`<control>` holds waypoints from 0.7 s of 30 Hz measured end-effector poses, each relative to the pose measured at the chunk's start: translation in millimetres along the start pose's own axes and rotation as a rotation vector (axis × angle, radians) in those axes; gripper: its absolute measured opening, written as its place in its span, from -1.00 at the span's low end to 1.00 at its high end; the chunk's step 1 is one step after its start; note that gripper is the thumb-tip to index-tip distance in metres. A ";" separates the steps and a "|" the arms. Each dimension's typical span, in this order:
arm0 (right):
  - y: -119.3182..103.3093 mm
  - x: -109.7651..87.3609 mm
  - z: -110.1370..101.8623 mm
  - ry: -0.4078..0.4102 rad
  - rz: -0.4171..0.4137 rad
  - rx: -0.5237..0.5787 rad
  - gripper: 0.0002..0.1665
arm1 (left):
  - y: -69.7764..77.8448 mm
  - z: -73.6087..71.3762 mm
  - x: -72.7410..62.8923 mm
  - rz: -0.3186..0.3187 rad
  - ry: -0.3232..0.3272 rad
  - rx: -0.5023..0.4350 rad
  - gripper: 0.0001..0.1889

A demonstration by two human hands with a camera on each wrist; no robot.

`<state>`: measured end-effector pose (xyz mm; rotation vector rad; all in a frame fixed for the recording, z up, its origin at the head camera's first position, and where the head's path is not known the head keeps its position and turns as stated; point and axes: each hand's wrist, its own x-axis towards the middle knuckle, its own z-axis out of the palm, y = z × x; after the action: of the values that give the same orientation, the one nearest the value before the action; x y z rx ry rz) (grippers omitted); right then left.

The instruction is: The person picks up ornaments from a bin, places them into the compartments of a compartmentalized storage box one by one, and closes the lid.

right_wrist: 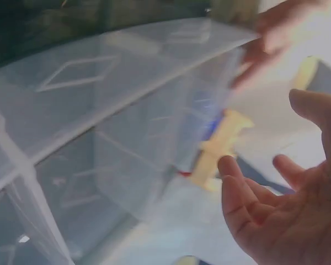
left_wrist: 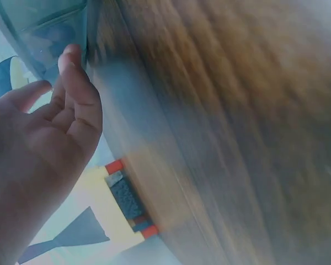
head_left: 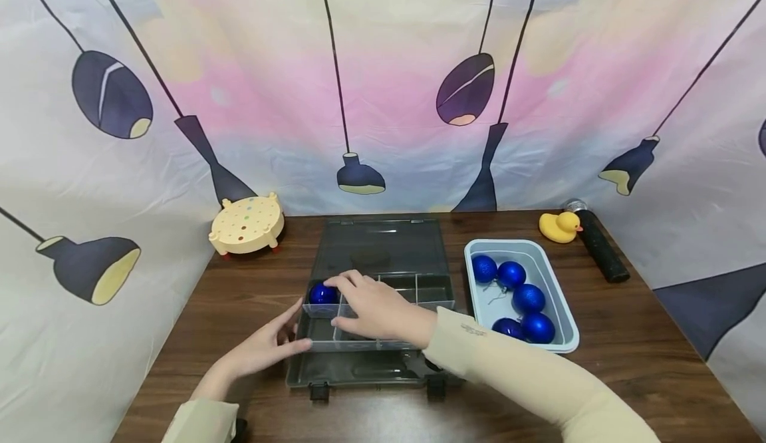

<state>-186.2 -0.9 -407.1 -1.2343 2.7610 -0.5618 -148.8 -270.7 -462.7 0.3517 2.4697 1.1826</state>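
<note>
A clear divided tray (head_left: 357, 345) sits in a dark grey case (head_left: 376, 367) whose lid leans back behind it. In the tray's back left compartment lies a shiny blue ball ornament (head_left: 324, 293). My right hand (head_left: 377, 308) is over the tray, fingertips close beside the ball and thumb spread toward the front. In the right wrist view, the loosely bent fingers (right_wrist: 240, 201) hold nothing. My left hand (head_left: 263, 344) is at the tray's left side, thumb along the front left corner and fingers at the side wall. The left wrist view shows that hand's fingers (left_wrist: 80, 83) extended.
A pale blue bin (head_left: 570, 336) with several blue ball ornaments (head_left: 529, 298) stands right of the case. Behind it are a yellow rubber duck (head_left: 559, 227) and a black microphone (head_left: 601, 247). A cream, footed round toy (head_left: 247, 225) stands at the back left, near the patterned cloth (head_left: 407, 97).
</note>
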 end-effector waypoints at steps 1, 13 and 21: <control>-2.2 -7.9 -4.0 -0.002 -0.024 0.006 -0.21 | 0.2 1.1 -3.7 0.017 -0.004 0.008 -0.08; 38.4 -112.9 -52.6 0.104 0.083 -0.022 -0.48 | -2.8 25.0 -43.1 0.117 0.038 0.003 0.11; 124.2 -165.0 -69.1 0.113 0.462 -0.002 -0.67 | -4.3 34.9 -48.3 0.104 0.116 0.025 -0.01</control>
<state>-176.7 216.6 -401.2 -0.5392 2.9899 -0.5923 -90.4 -267.5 -475.2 0.4350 2.5950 1.2473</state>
